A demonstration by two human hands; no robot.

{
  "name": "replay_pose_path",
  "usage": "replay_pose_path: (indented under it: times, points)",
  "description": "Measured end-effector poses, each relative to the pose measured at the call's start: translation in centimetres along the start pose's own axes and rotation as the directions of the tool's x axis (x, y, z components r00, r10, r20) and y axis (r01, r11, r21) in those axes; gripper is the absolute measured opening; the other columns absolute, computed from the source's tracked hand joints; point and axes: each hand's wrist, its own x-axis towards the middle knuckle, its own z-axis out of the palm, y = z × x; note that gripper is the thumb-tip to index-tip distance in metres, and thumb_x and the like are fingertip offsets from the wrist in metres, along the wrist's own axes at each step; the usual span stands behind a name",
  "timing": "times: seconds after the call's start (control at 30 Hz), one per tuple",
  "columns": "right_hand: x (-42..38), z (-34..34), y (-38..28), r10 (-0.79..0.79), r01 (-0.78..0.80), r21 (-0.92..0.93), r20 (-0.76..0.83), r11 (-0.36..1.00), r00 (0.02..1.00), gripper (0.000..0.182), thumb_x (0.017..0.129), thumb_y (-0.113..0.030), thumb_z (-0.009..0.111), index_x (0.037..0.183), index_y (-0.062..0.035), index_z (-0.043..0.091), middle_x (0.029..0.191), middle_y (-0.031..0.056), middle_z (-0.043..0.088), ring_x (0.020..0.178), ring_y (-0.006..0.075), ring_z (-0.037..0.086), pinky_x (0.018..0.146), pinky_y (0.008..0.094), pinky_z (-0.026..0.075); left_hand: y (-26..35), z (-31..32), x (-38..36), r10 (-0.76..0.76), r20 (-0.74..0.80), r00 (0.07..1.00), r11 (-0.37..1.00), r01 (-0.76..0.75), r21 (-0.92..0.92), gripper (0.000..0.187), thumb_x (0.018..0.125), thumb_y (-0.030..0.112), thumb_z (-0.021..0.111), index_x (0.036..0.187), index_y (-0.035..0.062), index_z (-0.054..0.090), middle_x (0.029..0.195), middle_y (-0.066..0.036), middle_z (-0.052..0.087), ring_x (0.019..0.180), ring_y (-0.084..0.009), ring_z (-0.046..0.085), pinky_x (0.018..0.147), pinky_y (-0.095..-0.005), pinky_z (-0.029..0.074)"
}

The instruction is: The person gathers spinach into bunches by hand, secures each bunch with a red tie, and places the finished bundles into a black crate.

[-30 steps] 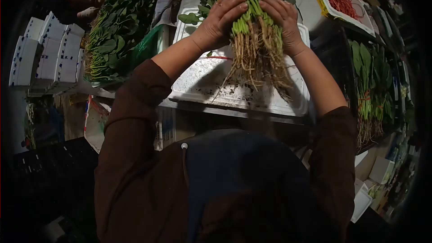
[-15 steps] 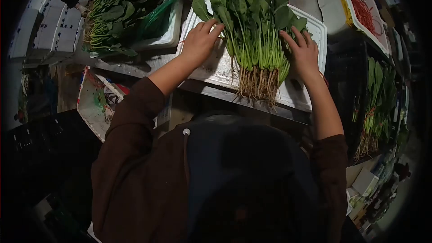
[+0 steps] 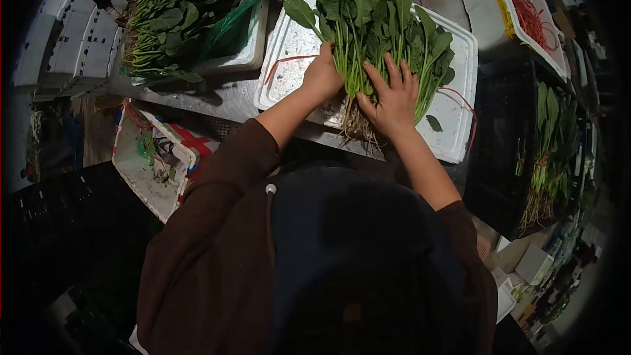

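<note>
A bunch of spinach [image 3: 365,16] with broad green leaves and pale roots lies on an upturned white foam lid [image 3: 289,33], roots toward me. My left hand [image 3: 322,79] is closed against the left side of the stems, its thumb up along them and its other fingers hidden by the bunch. Across the front of the stems lies my right hand [image 3: 394,102], open, fingers spread and pointing away from me. A red tie [image 3: 289,59] runs across the lid to the left of the bunch, and its other end curls over the right edge.
More spinach [image 3: 177,20] is piled at the back left beside green netting. A foam box [image 3: 509,0] of red ties stands back right. Bundled spinach [image 3: 542,131] sits in a black crate on the right. Below the table's left side is a white bin [image 3: 151,171] with scraps.
Both hands have come inward and toward me, from the leaves onto the stems. The bunch looks narrower at its roots, and more of the red tie shows on both sides.
</note>
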Motion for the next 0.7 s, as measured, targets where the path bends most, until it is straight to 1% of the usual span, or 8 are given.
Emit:
replay_pose_path:
  times: [0.07, 0.27, 0.37, 0.43, 0.53, 0.6, 0.63, 0.7]
  points:
    - [-0.1, -0.6, -0.3, 0.026, -0.026, -0.047, 0.004, 0.999, 1.0, 0.059, 0.075, -0.045, 0.064, 0.131, -0.0327, 0.048, 0.145, 0.0059, 0.032, 0.133, 0.0364, 0.025, 0.106, 0.0587, 0.017, -0.5, -0.8, 0.0, 0.029, -0.029, 0.999, 0.999, -0.03, -0.03, 0.072, 0.072, 0.025, 0.07, 0.13, 0.0018, 0.035, 0.105, -0.025, 0.06, 0.096, -0.0385, 0.06, 0.081, -0.0416, 0.049]
    - [-0.1, 0.1, -1.0, 0.08, -0.074, -0.118, 0.049, 0.99, 0.996, 0.06, 0.078, -0.046, 0.06, 0.135, -0.032, 0.044, 0.146, 0.0067, 0.031, 0.133, 0.0369, 0.024, 0.107, 0.0569, 0.017, -2.6, -2.4, -1.3, 0.139, 0.284, 0.949, 0.981, -0.171, 0.091, 0.061, 0.071, 0.013, 0.064, 0.127, 0.0, 0.045, 0.111, -0.024, 0.059, 0.102, -0.0363, 0.058, 0.088, -0.0389, 0.046]
    - [0.4, -1.7, -1.0, 0.069, -0.055, -0.124, 0.113, 0.991, 0.991, 0.063, 0.082, -0.048, 0.058, 0.139, -0.0295, 0.038, 0.147, 0.0097, 0.028, 0.134, 0.0383, 0.023, 0.108, 0.0544, 0.017, -1.8, -2.6, -1.7, 0.063, 0.232, 0.971, 0.996, -0.076, 0.044, 0.063, 0.077, 0.016, 0.064, 0.133, 0.0042, 0.037, 0.097, -0.023, 0.063, 0.086, -0.0317, 0.064, 0.075, -0.0371, 0.05]
    - [-0.2, -2.8, 0.3, 0.177, -0.177, 0.005, -0.014, 0.984, 0.984, 0.067, 0.081, -0.049, 0.059, 0.14, -0.0287, 0.035, 0.148, 0.0118, 0.026, 0.135, 0.0387, 0.021, 0.108, 0.0553, 0.016, -3.0, -2.3, -1.4, -0.021, 0.139, 0.99, 1.0, 0.02, 0.007, 0.068, 0.082, 0.03, 0.058, 0.137, 0.0013, 0.031, 0.094, -0.024, 0.063, 0.082, -0.0325, 0.064, 0.073, -0.0381, 0.05]
    - [-2.5, -2.0, 4.1, 0.266, -0.264, 0.067, -0.038, 0.962, 0.963, 0.074, 0.085, -0.046, 0.058, 0.144, -0.0138, 0.026, 0.146, 0.0234, 0.022, 0.134, 0.0438, 0.019, 0.108, 0.0529, 0.016, -3.1, -1.7, -0.9, -0.15, 0.108, 0.983, 0.982, 0.161, -0.098, 0.076, 0.086, 0.046, 0.052, 0.137, -0.0043, 0.029, 0.098, -0.024, 0.063, 0.086, -0.0338, 0.063, 0.076, -0.0397, 0.049]
    - [-3.5, 0.1, 5.6, 0.317, -0.314, 0.212, 0.019, 0.926, 0.948, 0.079, 0.088, -0.043, 0.055, 0.142, 0.0013, 0.02, 0.144, 0.0335, 0.016, 0.132, 0.0487, 0.017, 0.109, 0.0504, 0.015, -3.5, 0.3, -0.2, 0.079, 0.004, 0.997, 0.995, -0.079, 0.067, 0.075, 0.087, 0.049, 0.052, 0.135, -0.0059, 0.034, 0.099, -0.023, 0.064, 0.09, -0.033, 0.063, 0.079, -0.0402, 0.048]
    - [-3.2, 0.5, 5.3, 0.274, -0.264, 0.27, 0.001, 0.926, 0.962, 0.078, 0.088, -0.041, 0.056, 0.142, 0.0021, 0.02, 0.144, 0.0338, 0.016, 0.133, 0.049, 0.017, 0.109, 0.0505, 0.016, -1.1, -0.5, -0.6, 0.079, 0.091, 0.993, 0.996, -0.081, 0.029, 0.067, 0.088, 0.046, 0.051, 0.128, -0.0077, 0.044, 0.117, -0.029, 0.055, 0.109, -0.0398, 0.055, 0.092, -0.0389, 0.043]
    - [-2.4, 0.7, 4.4, 0.227, -0.224, 0.267, 0.022, 0.937, 0.974, 0.076, 0.087, -0.034, 0.058, 0.141, 0.0034, 0.021, 0.144, 0.0333, 0.017, 0.133, 0.048, 0.017, 0.11, 0.0492, 0.017, -0.1, -0.2, 0.0, 0.106, 0.223, 0.969, 0.994, -0.101, -0.036, 0.059, 0.088, 0.044, 0.052, 0.122, -0.0053, 0.05, 0.115, -0.03, 0.055, 0.106, -0.041, 0.055, 0.09, -0.0405, 0.044]
